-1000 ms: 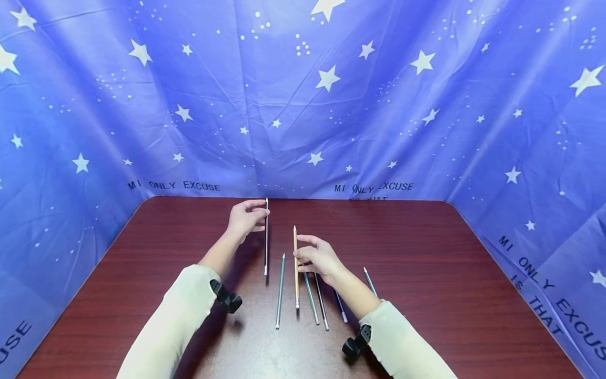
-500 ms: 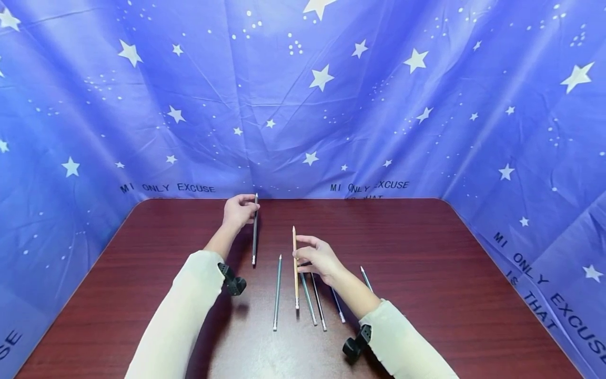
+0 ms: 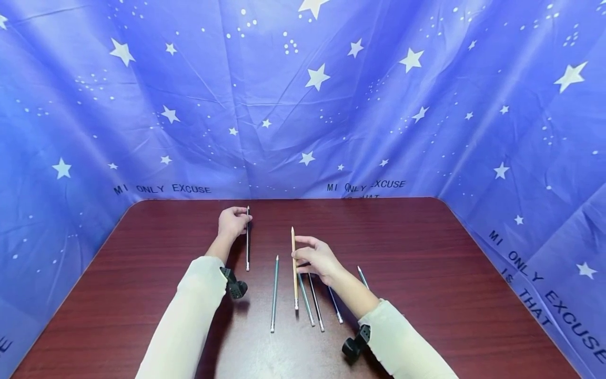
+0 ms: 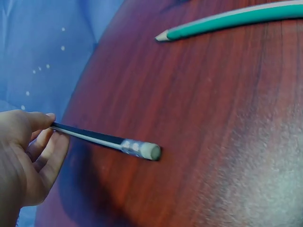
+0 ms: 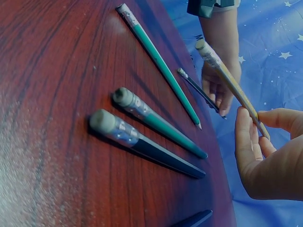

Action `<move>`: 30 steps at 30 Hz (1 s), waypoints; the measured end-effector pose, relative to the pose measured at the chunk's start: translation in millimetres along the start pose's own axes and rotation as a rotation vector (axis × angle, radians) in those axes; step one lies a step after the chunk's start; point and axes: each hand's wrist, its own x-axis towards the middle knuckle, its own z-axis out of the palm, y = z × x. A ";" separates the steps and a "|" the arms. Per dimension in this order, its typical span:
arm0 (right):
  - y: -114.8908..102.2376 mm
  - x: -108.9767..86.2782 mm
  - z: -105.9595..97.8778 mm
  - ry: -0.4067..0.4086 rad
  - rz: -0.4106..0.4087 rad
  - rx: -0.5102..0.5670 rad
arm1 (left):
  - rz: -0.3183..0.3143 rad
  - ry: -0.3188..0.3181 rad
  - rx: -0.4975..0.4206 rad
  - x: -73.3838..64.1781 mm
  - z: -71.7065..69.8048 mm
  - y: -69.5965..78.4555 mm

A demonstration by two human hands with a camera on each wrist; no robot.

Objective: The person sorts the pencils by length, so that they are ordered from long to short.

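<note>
My left hand (image 3: 233,222) pinches a black pencil (image 3: 248,245) near its sharpened tip, with the eraser end pointing toward me. In the left wrist view that pencil's white eraser (image 4: 150,151) shows close over the table. My right hand (image 3: 320,259) holds a yellow pencil (image 3: 294,279) between thumb and fingers, tip pointing away. Between the two held pencils lies a green pencil (image 3: 275,295). Under and beside the right hand lie another green pencil (image 3: 305,301), a black pencil (image 3: 316,305) and a dark blue pencil (image 3: 335,306), their upper parts partly hidden by the hand and wrist.
One more pencil (image 3: 362,277) lies right of my right forearm, partly covered by it. The dark red wooden table (image 3: 416,252) ends at a blue star-patterned curtain (image 3: 284,105) on the back and sides. Black wrist cameras (image 3: 356,343) sit on both sleeves.
My left hand has carried its black pencil leftward, first away and then slightly back down toward the table. The right hand keeps its yellow pencil nearly still. The view has shifted a little.
</note>
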 end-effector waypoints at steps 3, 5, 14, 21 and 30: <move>-0.6 -0.4 0.2 -0.001 -0.001 -0.003 | -0.029 0.019 0.046 -0.5 -2.4 -6.4; -1.1 -0.6 0.4 0.001 -0.005 -0.004 | -0.038 0.027 0.076 -0.7 -3.3 -10.5; -0.1 1.2 -0.6 0.013 0.000 -0.015 | 0.034 0.064 0.319 -5.0 -1.7 -17.1; -6.7 2.9 -3.7 0.019 -0.013 -0.024 | 0.080 0.085 0.414 -8.0 -0.2 -15.7; -17.9 11.7 -2.6 0.068 -0.028 -0.049 | 0.115 0.089 0.420 -6.9 0.7 -21.1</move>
